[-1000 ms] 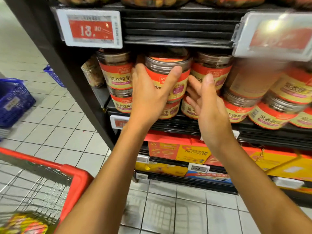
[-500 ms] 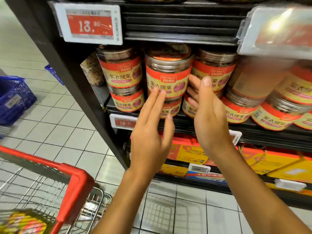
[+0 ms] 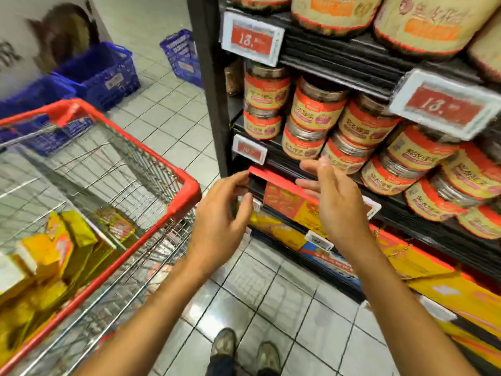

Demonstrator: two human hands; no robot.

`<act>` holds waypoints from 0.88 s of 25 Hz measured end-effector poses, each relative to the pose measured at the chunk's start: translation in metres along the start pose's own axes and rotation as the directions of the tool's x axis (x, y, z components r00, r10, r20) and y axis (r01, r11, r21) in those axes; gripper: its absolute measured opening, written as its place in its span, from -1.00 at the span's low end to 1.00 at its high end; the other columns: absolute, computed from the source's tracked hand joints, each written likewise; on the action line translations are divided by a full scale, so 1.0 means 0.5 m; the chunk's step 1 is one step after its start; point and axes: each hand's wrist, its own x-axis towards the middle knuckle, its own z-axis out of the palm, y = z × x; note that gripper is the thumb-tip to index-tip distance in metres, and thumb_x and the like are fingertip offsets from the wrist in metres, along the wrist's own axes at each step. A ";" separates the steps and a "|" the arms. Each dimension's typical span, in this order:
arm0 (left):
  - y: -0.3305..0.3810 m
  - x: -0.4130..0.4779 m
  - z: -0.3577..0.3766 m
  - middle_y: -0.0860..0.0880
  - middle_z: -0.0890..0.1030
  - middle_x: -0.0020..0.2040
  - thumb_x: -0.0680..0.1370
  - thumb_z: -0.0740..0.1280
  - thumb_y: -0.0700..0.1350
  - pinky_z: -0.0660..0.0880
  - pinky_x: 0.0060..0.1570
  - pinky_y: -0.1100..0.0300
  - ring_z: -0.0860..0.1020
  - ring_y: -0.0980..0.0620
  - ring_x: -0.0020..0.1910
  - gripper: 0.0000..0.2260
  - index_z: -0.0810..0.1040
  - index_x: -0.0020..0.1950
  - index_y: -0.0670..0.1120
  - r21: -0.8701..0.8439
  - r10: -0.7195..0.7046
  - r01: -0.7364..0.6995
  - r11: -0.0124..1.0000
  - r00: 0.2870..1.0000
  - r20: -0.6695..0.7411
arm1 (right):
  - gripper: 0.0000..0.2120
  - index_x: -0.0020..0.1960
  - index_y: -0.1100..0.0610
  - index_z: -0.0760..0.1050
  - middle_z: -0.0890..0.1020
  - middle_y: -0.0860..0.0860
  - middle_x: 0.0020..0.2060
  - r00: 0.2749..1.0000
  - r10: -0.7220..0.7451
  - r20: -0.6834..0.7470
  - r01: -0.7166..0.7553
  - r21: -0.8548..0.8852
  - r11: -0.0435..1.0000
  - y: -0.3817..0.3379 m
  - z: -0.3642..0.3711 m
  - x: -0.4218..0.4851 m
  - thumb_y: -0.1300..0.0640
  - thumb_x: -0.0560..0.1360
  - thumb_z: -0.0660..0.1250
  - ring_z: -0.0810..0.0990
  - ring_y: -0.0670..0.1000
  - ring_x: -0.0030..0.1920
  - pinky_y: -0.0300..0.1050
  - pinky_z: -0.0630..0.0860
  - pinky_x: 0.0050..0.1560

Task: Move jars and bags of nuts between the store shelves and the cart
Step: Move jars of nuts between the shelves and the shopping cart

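Clear jars of nuts with red and yellow labels [image 3: 315, 112] stand stacked two high on a black shelf [image 3: 273, 150]. My left hand [image 3: 219, 223] hovers below that shelf, fingers loosely spread and holding nothing. My right hand [image 3: 336, 204] is beside it, also empty, with relaxed fingers in front of the red and yellow boxes [image 3: 287, 202] on the lower shelf. To the left stands the red-rimmed wire cart [image 3: 187, 188], which holds several yellow bags [image 3: 54, 248].
Larger jars [image 3: 339, 14] fill the top shelf above red price tags [image 3: 252, 39]. Blue shopping baskets [image 3: 103, 74] sit on the tiled floor behind the cart. My shoes [image 3: 244, 351] show at the bottom. Yellow cartons [image 3: 439, 289] line the bottom right.
Both hands have dropped away from the jars to below the jar shelf. My view has swung left and down, bringing the cart and its bags into sight.
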 end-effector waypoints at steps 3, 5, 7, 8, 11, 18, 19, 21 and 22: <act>0.041 -0.134 -0.143 0.03 0.64 -0.03 0.56 0.30 -0.21 0.52 0.02 0.29 0.61 0.16 -0.09 -0.81 0.54 0.08 0.06 -0.101 -0.308 0.299 0.949 0.947 -0.091 | -0.78 -0.08 -0.13 0.50 0.63 -0.15 -0.11 0.956 -0.047 0.289 0.052 -0.009 0.999 -0.064 0.046 -0.087 -0.04 0.58 0.08 0.64 -0.11 -0.07 0.05 0.54 0.10; 0.052 -0.209 -0.233 0.00 0.66 -0.06 0.57 0.29 -0.19 0.53 0.02 0.21 0.63 0.12 -0.09 -0.81 0.54 0.02 0.11 -0.152 -0.438 0.416 0.897 0.882 -0.171 | -0.77 -0.04 -0.09 0.53 0.65 -0.14 -0.10 0.885 -0.088 0.457 0.103 -0.006 0.995 -0.107 0.098 -0.126 0.06 0.62 0.10 0.64 -0.15 -0.08 -0.03 0.54 0.05; 0.045 -0.272 -0.325 -0.03 0.67 -0.06 0.57 0.28 -0.18 0.52 -0.01 0.30 0.61 0.22 -0.13 -0.84 0.55 0.01 0.09 -0.182 -0.511 0.477 0.860 0.808 -0.293 | -0.76 0.02 -0.02 0.57 0.66 -0.14 -0.08 0.781 -0.159 0.604 0.179 0.027 0.984 -0.158 0.170 -0.158 0.06 0.61 0.11 0.64 -0.16 -0.06 -0.11 0.53 0.08; 0.036 -0.304 -0.375 -0.02 0.66 -0.05 0.57 0.28 -0.17 0.50 -0.02 0.35 0.60 0.25 -0.13 -0.85 0.55 0.00 0.08 -0.197 -0.534 0.497 0.845 0.762 -0.367 | -0.77 0.01 -0.04 0.57 0.66 -0.17 -0.10 0.724 -0.189 0.663 0.207 0.053 0.977 -0.187 0.214 -0.175 0.05 0.61 0.12 0.64 -0.18 -0.08 -0.17 0.53 0.07; -0.007 -0.397 -0.522 -0.02 0.62 -0.06 0.58 0.26 -0.21 0.50 0.04 0.24 0.60 0.12 -0.08 -0.87 0.55 0.01 0.00 -0.316 -0.612 0.531 0.786 0.595 -0.521 | -0.78 -0.12 -0.16 0.54 0.64 -0.22 -0.16 0.560 -0.215 0.800 0.294 0.051 0.954 -0.248 0.366 -0.221 -0.09 0.53 0.12 0.64 -0.19 -0.13 -0.17 0.54 0.00; -0.202 -0.520 -0.773 0.10 0.61 -0.39 0.59 0.19 -0.31 0.48 -0.26 0.40 0.54 0.30 -0.47 -0.78 0.49 -0.18 -0.08 -0.481 -0.838 0.694 0.535 0.365 -0.406 | -0.69 -0.12 0.17 0.56 0.64 0.26 -0.06 0.364 0.164 0.917 0.318 -0.288 0.903 -0.163 0.761 -0.227 0.02 0.60 0.16 0.61 0.26 -0.08 0.16 0.51 0.03; -0.235 -0.522 -0.792 0.05 0.59 -0.32 0.59 0.18 -0.32 0.46 -0.28 0.39 0.53 0.28 -0.49 -0.77 0.48 -0.20 -0.09 -0.492 -0.866 0.718 0.493 0.352 -0.354 | -0.69 -0.13 0.20 0.54 0.63 0.27 -0.09 0.349 0.234 0.907 0.314 -0.349 0.883 -0.131 0.804 -0.215 0.04 0.60 0.15 0.59 0.22 -0.12 0.07 0.49 -0.04; -0.305 -0.516 -0.813 -0.05 0.52 -0.26 0.59 0.17 -0.33 0.43 -0.35 0.39 0.52 0.26 -0.54 -0.77 0.46 -0.23 -0.13 -0.507 -0.918 0.766 0.395 0.306 -0.254 | -0.73 -0.11 0.21 0.52 0.58 0.25 -0.13 0.329 0.366 0.871 0.329 -0.469 0.820 -0.078 0.867 -0.199 0.07 0.60 0.15 0.53 0.14 -0.15 -0.02 0.47 -0.11; -0.335 -0.515 -0.812 -0.07 0.51 -0.26 0.59 0.17 -0.32 0.44 -0.37 0.39 0.51 0.26 -0.55 -0.78 0.46 -0.22 -0.14 -0.484 -0.937 0.802 0.349 0.287 -0.199 | -0.75 -0.11 0.20 0.50 0.56 0.22 -0.15 0.318 0.448 0.836 0.313 -0.538 0.782 -0.056 0.885 -0.193 0.09 0.61 0.14 0.51 0.11 -0.17 -0.10 0.46 -0.19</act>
